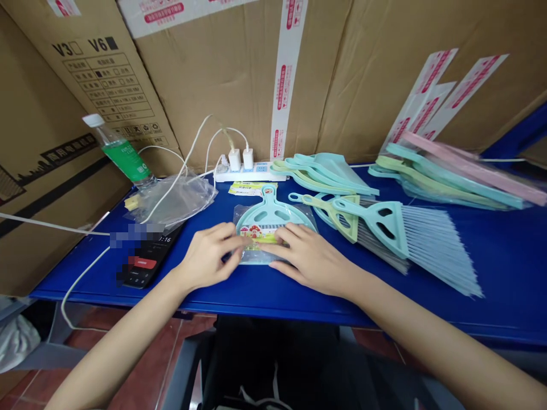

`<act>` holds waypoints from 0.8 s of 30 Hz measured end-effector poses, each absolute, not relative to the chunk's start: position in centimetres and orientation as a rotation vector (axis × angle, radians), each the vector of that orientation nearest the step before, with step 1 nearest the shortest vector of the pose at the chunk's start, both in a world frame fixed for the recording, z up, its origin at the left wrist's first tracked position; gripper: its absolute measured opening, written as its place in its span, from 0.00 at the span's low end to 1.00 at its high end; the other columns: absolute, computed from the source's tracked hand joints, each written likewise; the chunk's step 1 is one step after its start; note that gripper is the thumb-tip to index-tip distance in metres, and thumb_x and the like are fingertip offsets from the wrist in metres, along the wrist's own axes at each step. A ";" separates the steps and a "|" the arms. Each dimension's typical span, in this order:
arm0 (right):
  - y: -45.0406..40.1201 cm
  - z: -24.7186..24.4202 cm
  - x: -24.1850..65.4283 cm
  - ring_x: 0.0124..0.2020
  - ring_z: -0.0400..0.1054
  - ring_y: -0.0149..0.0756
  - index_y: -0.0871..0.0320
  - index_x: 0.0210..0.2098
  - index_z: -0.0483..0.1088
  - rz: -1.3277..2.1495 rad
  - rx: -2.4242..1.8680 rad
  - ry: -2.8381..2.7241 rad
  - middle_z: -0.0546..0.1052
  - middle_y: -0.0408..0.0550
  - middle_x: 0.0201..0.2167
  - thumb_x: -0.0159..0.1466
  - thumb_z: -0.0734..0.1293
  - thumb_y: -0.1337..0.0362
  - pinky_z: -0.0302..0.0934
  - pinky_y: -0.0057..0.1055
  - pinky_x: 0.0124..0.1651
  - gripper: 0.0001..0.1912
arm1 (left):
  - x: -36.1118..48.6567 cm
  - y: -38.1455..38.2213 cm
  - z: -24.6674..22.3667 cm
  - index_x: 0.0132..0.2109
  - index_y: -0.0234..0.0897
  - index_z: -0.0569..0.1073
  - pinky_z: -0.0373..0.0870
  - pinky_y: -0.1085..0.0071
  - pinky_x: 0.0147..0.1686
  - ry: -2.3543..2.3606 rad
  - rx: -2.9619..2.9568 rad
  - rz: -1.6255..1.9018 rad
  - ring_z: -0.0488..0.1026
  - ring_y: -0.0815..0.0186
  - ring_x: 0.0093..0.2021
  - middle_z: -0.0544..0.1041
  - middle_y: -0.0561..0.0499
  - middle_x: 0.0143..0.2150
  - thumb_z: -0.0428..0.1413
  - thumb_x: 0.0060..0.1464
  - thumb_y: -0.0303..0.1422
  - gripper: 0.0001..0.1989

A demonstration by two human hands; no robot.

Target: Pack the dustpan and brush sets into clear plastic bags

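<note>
A light-blue dustpan [269, 200] lies on the table in clear plastic, its handle pointing away from me. A brush with pale bristles shows inside it, partly covered by a printed card [255, 232] with red mushrooms. My left hand [213, 255] rests at the left side of the pack, index finger stretched onto the card and thumb apart from it. From the right, my right hand [314, 257] lies over the card and pack with its fingers spread. Both index fingertips come close together on the card's yellow lower part. My hands hide some of the pack's sides.
Loose brushes [384, 225] lie to the right, with stacked dustpans [325, 173] and wrapped sets [453, 173] behind. Clear bags [175, 199], a phone [149, 256], a bottle [123, 154] and white cables are at left. A power strip [260, 171] stands before cardboard boxes [222, 74].
</note>
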State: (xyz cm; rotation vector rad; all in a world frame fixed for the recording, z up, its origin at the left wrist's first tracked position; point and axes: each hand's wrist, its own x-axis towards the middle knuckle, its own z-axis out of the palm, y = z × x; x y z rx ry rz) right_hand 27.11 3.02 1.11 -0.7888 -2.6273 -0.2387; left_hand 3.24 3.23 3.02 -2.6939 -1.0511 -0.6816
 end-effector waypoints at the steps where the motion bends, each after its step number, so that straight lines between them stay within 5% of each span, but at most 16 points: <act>1: 3.0 1.1 27.1 0.40 0.64 0.44 0.59 0.53 0.73 -0.241 -0.791 -2.626 0.72 0.53 0.36 0.71 0.60 0.61 0.63 0.38 0.39 0.17 | 3.3 3.2 3.0 0.42 0.39 0.78 0.64 0.72 0.29 -0.955 -2.723 -0.644 0.68 0.66 0.29 0.70 0.52 0.29 0.45 0.61 0.28 0.16; 24: 2.8 0.7 27.6 0.37 0.63 0.43 0.59 0.52 0.75 -0.201 -0.827 -2.590 0.71 0.51 0.31 0.71 0.58 0.65 0.61 0.35 0.35 0.17 | 3.1 3.0 3.0 0.31 0.42 0.81 0.58 0.69 0.26 -1.413 -2.562 -0.492 0.65 0.64 0.28 0.70 0.53 0.22 0.45 0.54 0.24 0.20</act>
